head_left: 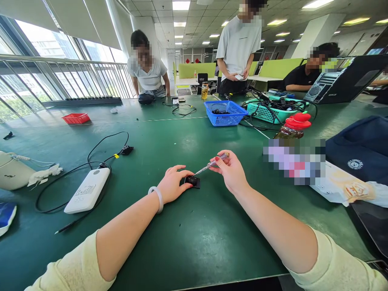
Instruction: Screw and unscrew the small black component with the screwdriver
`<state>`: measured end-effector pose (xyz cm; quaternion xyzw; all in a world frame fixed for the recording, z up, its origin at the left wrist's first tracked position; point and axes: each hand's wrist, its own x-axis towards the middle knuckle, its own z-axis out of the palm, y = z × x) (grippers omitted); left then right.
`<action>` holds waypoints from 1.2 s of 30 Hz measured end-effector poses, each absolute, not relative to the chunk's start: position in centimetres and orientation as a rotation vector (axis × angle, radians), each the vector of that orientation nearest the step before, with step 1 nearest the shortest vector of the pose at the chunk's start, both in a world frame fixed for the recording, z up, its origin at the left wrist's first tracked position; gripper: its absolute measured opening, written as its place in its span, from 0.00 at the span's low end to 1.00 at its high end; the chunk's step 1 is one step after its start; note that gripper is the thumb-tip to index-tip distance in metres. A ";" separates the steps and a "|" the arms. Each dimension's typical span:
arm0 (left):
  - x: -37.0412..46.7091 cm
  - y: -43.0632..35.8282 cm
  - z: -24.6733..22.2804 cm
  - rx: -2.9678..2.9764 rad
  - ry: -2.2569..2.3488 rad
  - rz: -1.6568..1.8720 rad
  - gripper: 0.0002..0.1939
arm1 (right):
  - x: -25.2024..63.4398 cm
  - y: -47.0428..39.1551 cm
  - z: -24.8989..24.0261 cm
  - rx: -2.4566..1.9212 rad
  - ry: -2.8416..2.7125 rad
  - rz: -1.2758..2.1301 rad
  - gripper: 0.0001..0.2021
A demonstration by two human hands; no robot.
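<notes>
A small black part (194, 182) lies on the green table (212, 238) in front of me. The fingers of my left hand (172, 184), with a pale bracelet at the wrist, close round its left side and hold it against the tabletop. In my right hand (232, 171) is a screwdriver (209, 165) with a clear handle, pinched between thumb and fingers. Its thin shaft slants down to the left, and the tip is at the top of the black part. Fine detail of the part is too small to tell.
At left lie a white power bank (88, 190) with a looping black cable and a small black piece (127, 150). Further back stand a red tray (75, 118), a blue basket (226, 119) and a teal basket (262, 113) of cables. A red-lidded jar (294, 126) stands right. Several people are beyond.
</notes>
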<state>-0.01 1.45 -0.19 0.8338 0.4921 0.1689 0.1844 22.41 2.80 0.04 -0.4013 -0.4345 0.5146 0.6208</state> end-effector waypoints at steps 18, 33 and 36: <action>0.1 1.5 -0.2 2.346 1.416 0.488 0.16 | 22.3 2.2 0.5 -0.914 -1.075 1.081 0.26; 0.0 1.7 -0.5 2.343 1.399 0.459 0.17 | 22.5 2.4 0.4 -0.937 -1.051 1.078 0.27; -0.1 1.8 -0.7 2.331 1.398 0.466 0.17 | 22.5 2.7 0.2 -0.948 -1.003 1.106 0.29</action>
